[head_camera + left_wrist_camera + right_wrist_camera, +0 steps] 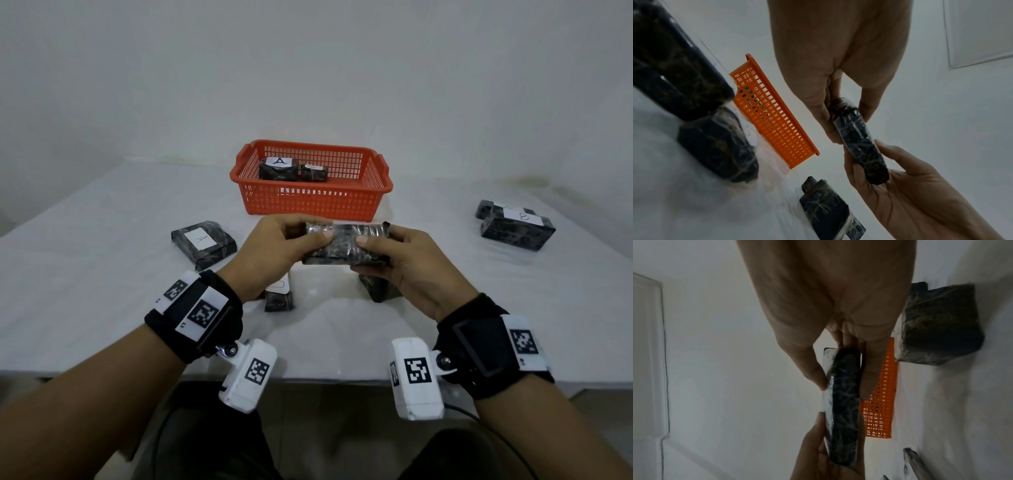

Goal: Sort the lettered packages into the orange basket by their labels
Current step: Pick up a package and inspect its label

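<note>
Both hands hold one flat black wrapped package (346, 245) above the table, in front of the orange basket (310, 202). My left hand (274, 246) pinches its left end and my right hand (407, 260) pinches its right end. No label shows on the side facing me. The same package (859, 142) appears edge-on in the left wrist view and again as a dark slab (842, 404) in the right wrist view. Inside the basket lie a package labelled A (278, 168) and a smaller package (313, 172).
On the white table (102, 308) a package labelled A (203, 244) lies at the left. Two stacked packages (515, 228) sit at the right, the label unclear. Under my hands stand a labelled package (279, 296) and another dark one (378, 289). The table's front edge is near my wrists.
</note>
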{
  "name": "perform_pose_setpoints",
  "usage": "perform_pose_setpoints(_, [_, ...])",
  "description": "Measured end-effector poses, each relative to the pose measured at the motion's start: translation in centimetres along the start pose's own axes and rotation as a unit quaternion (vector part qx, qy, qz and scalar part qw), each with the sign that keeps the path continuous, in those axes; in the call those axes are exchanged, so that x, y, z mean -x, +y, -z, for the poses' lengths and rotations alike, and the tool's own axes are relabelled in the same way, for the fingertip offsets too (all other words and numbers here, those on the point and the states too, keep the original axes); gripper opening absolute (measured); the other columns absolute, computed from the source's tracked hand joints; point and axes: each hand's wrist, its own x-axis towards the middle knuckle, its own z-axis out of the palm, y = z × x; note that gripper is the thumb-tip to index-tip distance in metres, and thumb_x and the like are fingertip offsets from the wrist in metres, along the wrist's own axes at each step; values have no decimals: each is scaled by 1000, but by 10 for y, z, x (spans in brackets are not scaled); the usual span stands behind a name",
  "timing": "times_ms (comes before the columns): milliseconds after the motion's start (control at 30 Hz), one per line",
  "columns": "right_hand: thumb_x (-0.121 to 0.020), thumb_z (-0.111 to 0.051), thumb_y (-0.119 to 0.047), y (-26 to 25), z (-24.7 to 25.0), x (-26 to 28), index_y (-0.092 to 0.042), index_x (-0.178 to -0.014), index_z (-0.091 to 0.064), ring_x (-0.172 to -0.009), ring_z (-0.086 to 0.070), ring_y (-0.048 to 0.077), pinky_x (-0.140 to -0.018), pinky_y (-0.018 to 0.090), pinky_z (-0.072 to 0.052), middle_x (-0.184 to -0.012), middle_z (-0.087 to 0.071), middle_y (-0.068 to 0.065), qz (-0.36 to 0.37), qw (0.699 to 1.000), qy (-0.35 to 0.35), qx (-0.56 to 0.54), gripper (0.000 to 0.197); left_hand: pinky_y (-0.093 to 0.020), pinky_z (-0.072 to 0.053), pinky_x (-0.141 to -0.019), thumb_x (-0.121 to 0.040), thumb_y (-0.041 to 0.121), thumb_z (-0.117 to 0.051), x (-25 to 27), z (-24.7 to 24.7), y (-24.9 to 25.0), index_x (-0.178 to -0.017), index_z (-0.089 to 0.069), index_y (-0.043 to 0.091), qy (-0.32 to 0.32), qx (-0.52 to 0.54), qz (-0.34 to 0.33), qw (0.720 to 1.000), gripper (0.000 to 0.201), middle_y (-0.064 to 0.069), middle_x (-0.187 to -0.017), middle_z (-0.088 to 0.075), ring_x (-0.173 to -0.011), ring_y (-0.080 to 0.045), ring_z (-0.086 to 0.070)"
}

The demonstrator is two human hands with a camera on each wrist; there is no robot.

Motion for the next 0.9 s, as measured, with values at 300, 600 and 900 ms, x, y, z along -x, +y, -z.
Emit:
perform_pose_setpoints(300, [-91,-75,-12,3,-1,-2,6,-113,-72,-102,-77,29,-80,34,-65,-111,-79,17,6,1000,25,6,29,-53,-55,-104,-96,11,-71,1,-1,-5,-119,-74,10,3,28,34,999,23,-11,-112,-79,-108,-31,-75])
perform_pose_setpoints(600, [-84,-78,5,6,5,2,4,-123,-67,-109,-75,30,-89,31,-63,-116,-78,16,12,1000,-7,28,41,-42,-59,-99,-92,11,-74,3,-1,-5,-118,-73,10,-9,58,35,998,27,-10,-112,-79,-108,-28,-75])
perform_pose_setpoints(900, [-100,-62,-6,8,10,3,6,-115,-70,-100,-76,22,-79,27,-63,-114,-78,17,2,1000,9,1,21,-31,-60,-96,-88,4,-77,2,-4,-6,-122,-70,6,-44,52,43,997,36,-11,-116,-78,-111,-27,-74])
